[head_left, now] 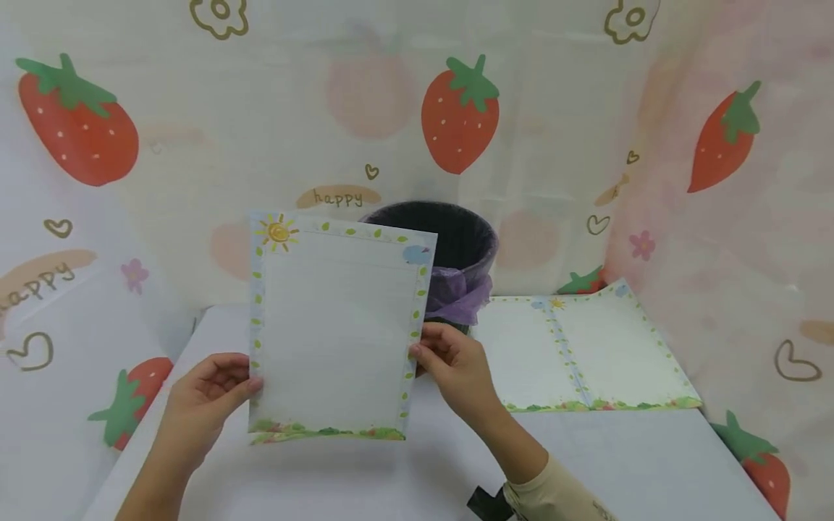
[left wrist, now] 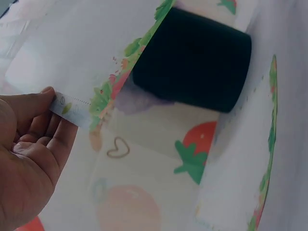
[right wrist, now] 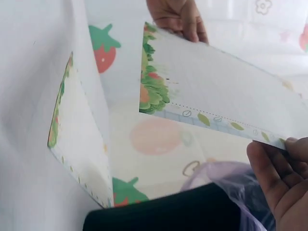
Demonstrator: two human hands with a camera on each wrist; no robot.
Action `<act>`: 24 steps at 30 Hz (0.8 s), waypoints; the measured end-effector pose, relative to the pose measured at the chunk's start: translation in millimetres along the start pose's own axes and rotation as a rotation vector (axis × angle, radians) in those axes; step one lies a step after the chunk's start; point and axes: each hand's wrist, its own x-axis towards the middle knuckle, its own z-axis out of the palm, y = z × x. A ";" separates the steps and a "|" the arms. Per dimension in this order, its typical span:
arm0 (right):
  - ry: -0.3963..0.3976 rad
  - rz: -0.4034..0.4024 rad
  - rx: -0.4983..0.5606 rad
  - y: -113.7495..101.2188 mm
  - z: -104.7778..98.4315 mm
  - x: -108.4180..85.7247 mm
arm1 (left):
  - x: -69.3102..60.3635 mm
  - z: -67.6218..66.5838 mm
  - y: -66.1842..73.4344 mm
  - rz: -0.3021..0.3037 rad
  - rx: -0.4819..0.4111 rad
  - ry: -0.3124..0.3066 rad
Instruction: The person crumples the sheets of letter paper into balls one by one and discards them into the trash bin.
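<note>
A white sheet (head_left: 339, 325) with a leafy border and a sun in its top left corner is held upright above the table; a second edge shows just under its bottom. My left hand (head_left: 205, 405) pinches its left edge low down, thumb in front. At the right edge my right hand (head_left: 459, 369) pinches it, thumb in front and fingers behind. In the left wrist view the left hand (left wrist: 33, 149) grips the sheet's edge (left wrist: 72, 108); in the right wrist view the right hand (right wrist: 284, 178) grips the opposite edge.
Behind the held sheet stands a dark bin (head_left: 456, 231) with a purple liner (head_left: 456, 293). On the table's right side lie two more bordered sheets (head_left: 528, 347), (head_left: 619, 347), side by side. A black object (head_left: 489, 503) is at the front edge. Strawberry-print cloth (head_left: 274, 130) surrounds the table.
</note>
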 end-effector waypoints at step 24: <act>0.035 -0.077 -0.107 -0.7 -87.0 -28.4 | -2.4 94.6 0.6 0.065 0.000 -0.069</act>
